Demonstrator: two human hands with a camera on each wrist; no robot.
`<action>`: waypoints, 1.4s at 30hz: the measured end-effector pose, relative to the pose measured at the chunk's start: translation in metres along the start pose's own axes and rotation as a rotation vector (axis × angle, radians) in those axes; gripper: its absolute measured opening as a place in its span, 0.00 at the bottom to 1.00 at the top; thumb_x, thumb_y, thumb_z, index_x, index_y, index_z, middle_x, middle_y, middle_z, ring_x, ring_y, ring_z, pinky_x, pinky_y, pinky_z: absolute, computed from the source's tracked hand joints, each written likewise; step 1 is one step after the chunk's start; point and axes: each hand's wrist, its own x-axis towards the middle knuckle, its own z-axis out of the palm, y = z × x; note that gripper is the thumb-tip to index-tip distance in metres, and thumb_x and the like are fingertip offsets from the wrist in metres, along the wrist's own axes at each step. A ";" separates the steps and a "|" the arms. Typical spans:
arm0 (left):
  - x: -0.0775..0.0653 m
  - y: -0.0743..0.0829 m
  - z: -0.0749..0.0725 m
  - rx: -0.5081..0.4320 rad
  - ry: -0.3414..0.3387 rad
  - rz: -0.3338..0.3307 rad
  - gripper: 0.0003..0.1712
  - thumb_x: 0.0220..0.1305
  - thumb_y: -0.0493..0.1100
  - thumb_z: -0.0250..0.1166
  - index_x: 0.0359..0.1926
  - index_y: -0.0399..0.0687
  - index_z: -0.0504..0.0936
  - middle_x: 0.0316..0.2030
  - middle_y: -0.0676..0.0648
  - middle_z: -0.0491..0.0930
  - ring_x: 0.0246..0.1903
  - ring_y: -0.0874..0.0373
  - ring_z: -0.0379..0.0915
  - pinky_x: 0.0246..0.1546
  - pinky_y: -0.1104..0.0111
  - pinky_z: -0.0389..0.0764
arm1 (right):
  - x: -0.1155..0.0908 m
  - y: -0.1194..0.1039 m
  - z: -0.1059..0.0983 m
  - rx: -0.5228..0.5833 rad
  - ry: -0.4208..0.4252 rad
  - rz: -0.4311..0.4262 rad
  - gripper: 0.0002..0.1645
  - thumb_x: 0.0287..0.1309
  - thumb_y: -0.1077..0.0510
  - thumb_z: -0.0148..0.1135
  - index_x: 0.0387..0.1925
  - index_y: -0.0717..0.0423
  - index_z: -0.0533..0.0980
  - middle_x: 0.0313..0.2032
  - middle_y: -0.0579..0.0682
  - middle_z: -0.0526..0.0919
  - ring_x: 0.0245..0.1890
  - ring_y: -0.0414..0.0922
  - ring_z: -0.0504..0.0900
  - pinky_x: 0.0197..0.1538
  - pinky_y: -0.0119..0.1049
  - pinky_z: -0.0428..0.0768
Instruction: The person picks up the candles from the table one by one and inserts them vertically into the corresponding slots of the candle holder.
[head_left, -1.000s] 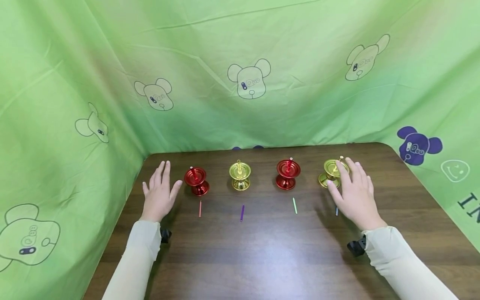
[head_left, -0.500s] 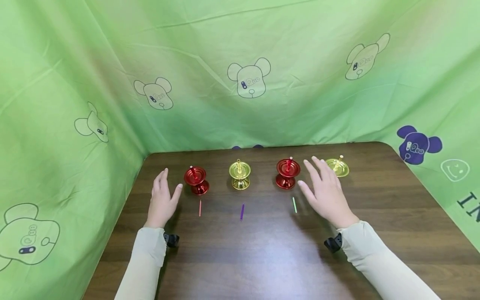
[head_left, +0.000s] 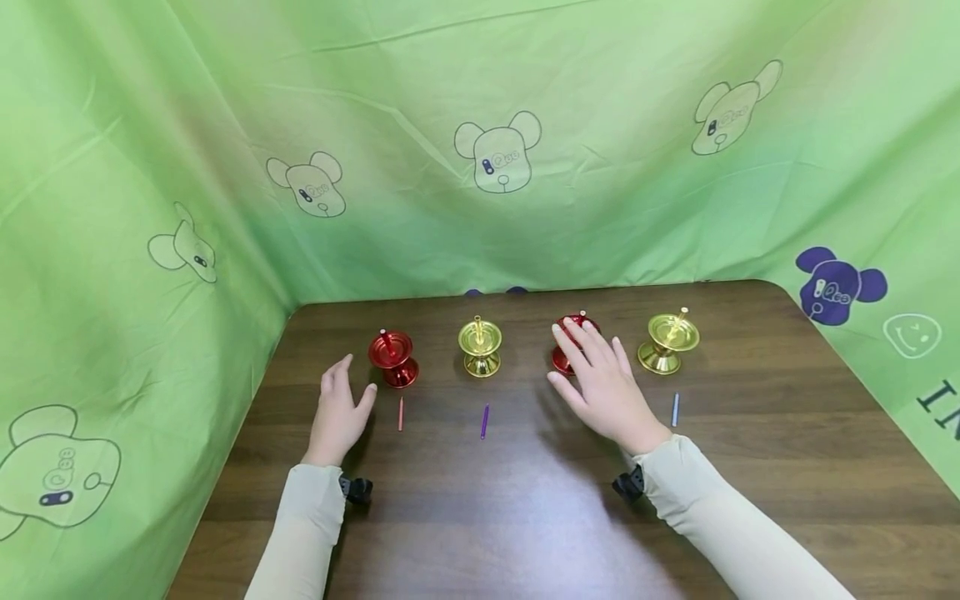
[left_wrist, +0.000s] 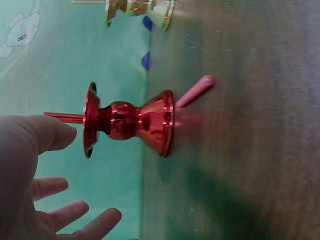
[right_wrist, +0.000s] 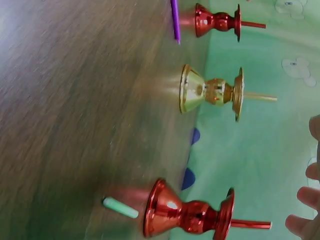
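My left hand (head_left: pixel 339 417) hovers over the table's left side with relaxed fingers, holding nothing. Just right of it stands a red candle holder (head_left: pixel 400 373) with a thin upright spike; a pink candle (head_left: pixel 401 414) lies in front. Fingers spread, my right hand (head_left: pixel 606 390) hovers before another red candle holder (right_wrist: pixel 164 210), partly covering it in the head view. The green candle (right_wrist: pixel 120 207) is hidden there but visible in the right wrist view. A gold candle holder (head_left: pixel 481 364) and purple candle (head_left: pixel 484 422) lie between the hands. Farther right are a gold candle holder (head_left: pixel 660 360) and blue candle (head_left: pixel 675 410).
The holders stand in a row along the back of the brown wooden table (head_left: pixel 487 533). A green curtain (head_left: pixel 405 208) with printed bear faces hangs behind and at both sides. Each wrist wears a black camera (head_left: pixel 628 483).
My right hand has moved left, from the right gold holder to the red one beside it, uncovering the blue candle. My left hand has shifted slightly right and toward me.
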 end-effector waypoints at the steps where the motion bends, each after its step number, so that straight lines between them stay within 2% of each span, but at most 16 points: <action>1: -0.001 0.000 0.001 0.009 -0.005 -0.006 0.39 0.72 0.44 0.60 0.76 0.34 0.55 0.72 0.28 0.56 0.68 0.30 0.61 0.68 0.42 0.64 | 0.001 -0.002 0.001 -0.004 -0.008 -0.004 0.41 0.69 0.44 0.60 0.77 0.51 0.60 0.76 0.54 0.60 0.76 0.60 0.54 0.71 0.72 0.47; 7: -0.005 0.000 0.010 0.049 -0.051 -0.046 0.33 0.71 0.44 0.61 0.70 0.31 0.65 0.64 0.28 0.68 0.60 0.36 0.72 0.61 0.44 0.73 | 0.009 -0.014 0.007 -0.012 -0.041 -0.044 0.41 0.70 0.42 0.57 0.78 0.50 0.59 0.77 0.54 0.59 0.77 0.60 0.52 0.72 0.70 0.44; 12: -0.006 0.005 0.017 0.059 -0.075 -0.044 0.26 0.70 0.43 0.63 0.63 0.33 0.74 0.56 0.31 0.76 0.52 0.39 0.79 0.55 0.47 0.78 | 0.016 -0.027 0.013 -0.014 -0.074 -0.069 0.42 0.71 0.41 0.55 0.79 0.48 0.56 0.77 0.54 0.58 0.78 0.59 0.51 0.73 0.69 0.47; 20: -0.007 0.012 0.023 0.050 -0.097 -0.012 0.21 0.68 0.41 0.65 0.58 0.34 0.80 0.51 0.33 0.80 0.47 0.41 0.82 0.51 0.49 0.81 | 0.023 -0.047 0.025 0.060 -0.114 -0.082 0.40 0.73 0.40 0.52 0.79 0.49 0.57 0.78 0.52 0.56 0.78 0.57 0.51 0.73 0.68 0.50; 25: -0.006 0.012 0.026 0.049 -0.098 0.009 0.19 0.65 0.40 0.68 0.54 0.33 0.81 0.45 0.35 0.82 0.42 0.43 0.82 0.48 0.51 0.82 | 0.026 -0.056 0.033 0.072 -0.118 -0.102 0.39 0.72 0.41 0.53 0.78 0.51 0.60 0.77 0.54 0.57 0.78 0.57 0.52 0.74 0.66 0.49; 34: -0.002 0.008 0.034 0.027 -0.116 -0.009 0.15 0.61 0.36 0.69 0.48 0.32 0.83 0.36 0.39 0.85 0.38 0.45 0.84 0.44 0.52 0.83 | 0.034 -0.071 0.052 0.087 -0.133 -0.150 0.38 0.73 0.42 0.54 0.76 0.53 0.62 0.75 0.56 0.62 0.76 0.58 0.57 0.75 0.62 0.53; 42: 0.000 0.010 0.040 -0.016 -0.126 -0.022 0.12 0.59 0.34 0.71 0.43 0.33 0.83 0.32 0.41 0.86 0.35 0.48 0.85 0.44 0.53 0.83 | 0.047 -0.087 0.066 0.087 -0.143 -0.238 0.38 0.73 0.42 0.53 0.77 0.54 0.62 0.75 0.57 0.62 0.75 0.59 0.59 0.74 0.58 0.58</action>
